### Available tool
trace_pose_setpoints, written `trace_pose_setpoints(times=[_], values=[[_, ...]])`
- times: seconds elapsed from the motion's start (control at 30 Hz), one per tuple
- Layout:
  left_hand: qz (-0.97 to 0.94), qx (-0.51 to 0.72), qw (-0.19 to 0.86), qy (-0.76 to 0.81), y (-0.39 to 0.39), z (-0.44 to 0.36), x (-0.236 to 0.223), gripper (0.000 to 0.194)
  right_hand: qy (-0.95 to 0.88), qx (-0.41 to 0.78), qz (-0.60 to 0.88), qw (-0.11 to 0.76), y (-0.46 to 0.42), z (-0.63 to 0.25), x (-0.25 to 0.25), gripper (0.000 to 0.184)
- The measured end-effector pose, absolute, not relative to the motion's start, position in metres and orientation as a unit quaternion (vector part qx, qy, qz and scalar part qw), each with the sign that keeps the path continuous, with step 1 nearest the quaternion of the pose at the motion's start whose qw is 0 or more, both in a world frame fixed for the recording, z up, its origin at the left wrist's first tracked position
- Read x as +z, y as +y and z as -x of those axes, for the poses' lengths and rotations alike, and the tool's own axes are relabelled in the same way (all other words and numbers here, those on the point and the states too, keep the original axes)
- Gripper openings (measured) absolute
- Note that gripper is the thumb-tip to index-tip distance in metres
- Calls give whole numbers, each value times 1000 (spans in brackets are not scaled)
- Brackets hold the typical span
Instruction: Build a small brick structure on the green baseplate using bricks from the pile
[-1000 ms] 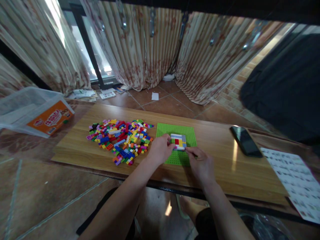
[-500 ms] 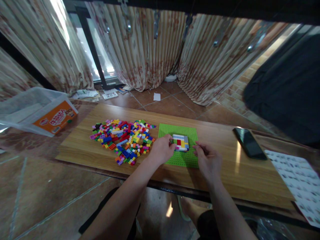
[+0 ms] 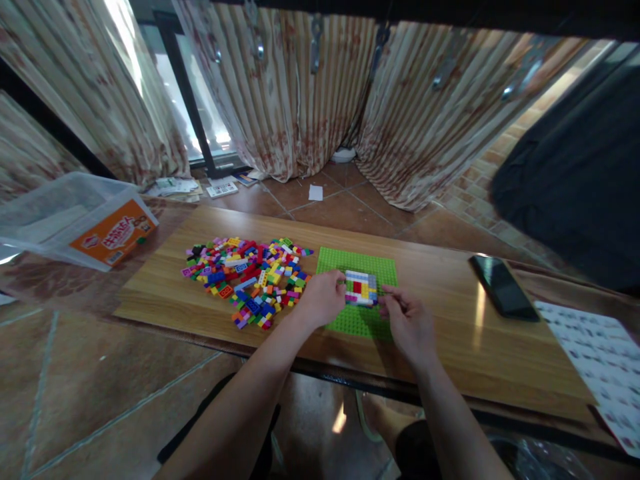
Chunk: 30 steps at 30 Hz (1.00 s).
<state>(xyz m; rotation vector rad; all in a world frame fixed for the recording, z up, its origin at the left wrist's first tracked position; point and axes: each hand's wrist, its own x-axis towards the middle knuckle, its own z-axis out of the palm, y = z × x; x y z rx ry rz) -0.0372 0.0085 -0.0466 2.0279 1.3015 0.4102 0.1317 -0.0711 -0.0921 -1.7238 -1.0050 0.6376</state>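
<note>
A low, flat block of toy building bricks (image 3: pixel 361 288) sits on the green baseplate (image 3: pixel 367 322). It has white, red, yellow, grey and pink pieces in it. At its left edge my left hand (image 3: pixel 323 299) is closed, thumb and fingers gripping that side. My right hand (image 3: pixel 411 325) is closed too, with its thumb and fingertips drawn together at the block's right edge. Whatever may be between those fingertips is too small to make out. Left of the baseplate spreads a pile of loose coloured bricks (image 3: pixel 250 277).
All this lies on a long wooden table (image 3: pixel 440 287). A black phone (image 3: pixel 504 287) and a printed sheet (image 3: pixel 595 363) are on the right. A clear plastic box (image 3: pixel 65 220) with an orange label stands at the left end. Striped curtains (image 3: pixel 280 100) hang beyond.
My right hand has moved left, from beside the brick block to its right edge. The left hand stays at the left edge. The view has shifted slightly.
</note>
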Motion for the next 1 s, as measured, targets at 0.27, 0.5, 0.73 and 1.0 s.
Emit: trace_pose_setpoints(times=[0.27, 0.5, 0.73, 1.0], values=[[-788, 149, 354, 481, 11, 45, -43, 26, -420, 243, 732, 477, -71, -135, -88, 39], [-783, 179, 322, 501, 14, 46, -46, 23, -494, 160, 721, 459, -70, -124, -89, 45], [-801, 192, 305, 477, 8, 36, -55, 30, -612, 86, 691, 376, -65, -105, -95, 44], [-832, 152, 291, 448, 8, 35, -55, 23, -632, 61, 689, 351, -63, -103, -97, 41]])
